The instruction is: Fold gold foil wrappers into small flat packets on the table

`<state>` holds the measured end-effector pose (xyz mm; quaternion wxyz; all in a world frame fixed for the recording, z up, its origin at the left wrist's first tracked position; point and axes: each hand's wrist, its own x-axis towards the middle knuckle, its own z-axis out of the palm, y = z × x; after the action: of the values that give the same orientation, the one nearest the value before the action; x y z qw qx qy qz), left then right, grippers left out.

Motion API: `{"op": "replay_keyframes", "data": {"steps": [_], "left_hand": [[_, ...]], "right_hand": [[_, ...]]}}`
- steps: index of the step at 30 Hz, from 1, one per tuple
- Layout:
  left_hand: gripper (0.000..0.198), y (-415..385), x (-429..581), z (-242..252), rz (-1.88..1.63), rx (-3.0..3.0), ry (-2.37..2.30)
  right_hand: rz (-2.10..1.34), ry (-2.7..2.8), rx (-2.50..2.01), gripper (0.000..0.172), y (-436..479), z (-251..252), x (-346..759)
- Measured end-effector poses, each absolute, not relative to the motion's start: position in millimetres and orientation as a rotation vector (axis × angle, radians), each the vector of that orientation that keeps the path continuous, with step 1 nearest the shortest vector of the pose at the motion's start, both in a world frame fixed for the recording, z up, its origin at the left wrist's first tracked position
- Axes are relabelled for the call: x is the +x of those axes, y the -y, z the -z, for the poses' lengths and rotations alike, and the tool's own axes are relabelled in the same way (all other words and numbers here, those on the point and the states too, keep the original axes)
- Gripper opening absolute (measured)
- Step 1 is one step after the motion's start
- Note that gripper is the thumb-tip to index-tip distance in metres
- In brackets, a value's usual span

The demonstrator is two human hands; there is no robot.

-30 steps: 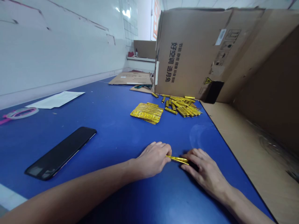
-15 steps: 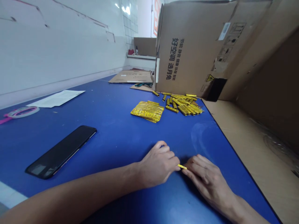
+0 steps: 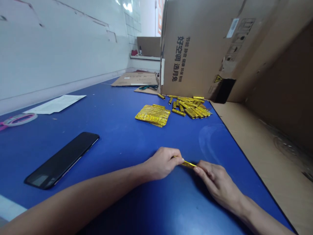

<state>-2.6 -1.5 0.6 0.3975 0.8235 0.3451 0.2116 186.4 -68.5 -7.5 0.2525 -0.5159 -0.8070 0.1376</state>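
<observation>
Writing on the carton: a large brown cardboard box (image 3: 200, 62) bears dark Chinese characters running down its side, 好空调 选月兔 in larger type, 节能 静音 健康 环保 智能 in smaller type to their right
Labels on the carton: a small white rectangular sticker (image 3: 232, 28), a column of handling symbols (image 3: 238, 37) with two arrows at the top, and a yellow triangular warning sign (image 3: 217, 78)
Gold strip: a narrow, shiny gold foil strip (image 3: 188, 164) spans the gap between the two hands, over the blue tabletop (image 3: 122, 140), sloping down to the right
Left hand: the bare left hand (image 3: 165, 163) pinches the strip's left end between thumb and curled fingers
Right hand: the bare right hand (image 3: 218, 182) pinches its right end between thumb and forefinger
Gold foil beyond the hands: a flat stack of gold foil sheets (image 3: 153, 115), beside a loose pile of slim gold tubes (image 3: 192, 112)
Phone: a black, flat smartphone (image 3: 62, 160) lies left of the hands
</observation>
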Motion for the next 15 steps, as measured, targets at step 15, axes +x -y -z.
{"op": "replay_keyframes", "data": {"steps": [15], "left_hand": [[0.031, -2.0, 20.3, -9.0, -0.641, 1.442, -0.732]], "right_hand": [[-0.779, 1.73, -1.443, 0.036, 62.6, 10.9, 188.6]]}}
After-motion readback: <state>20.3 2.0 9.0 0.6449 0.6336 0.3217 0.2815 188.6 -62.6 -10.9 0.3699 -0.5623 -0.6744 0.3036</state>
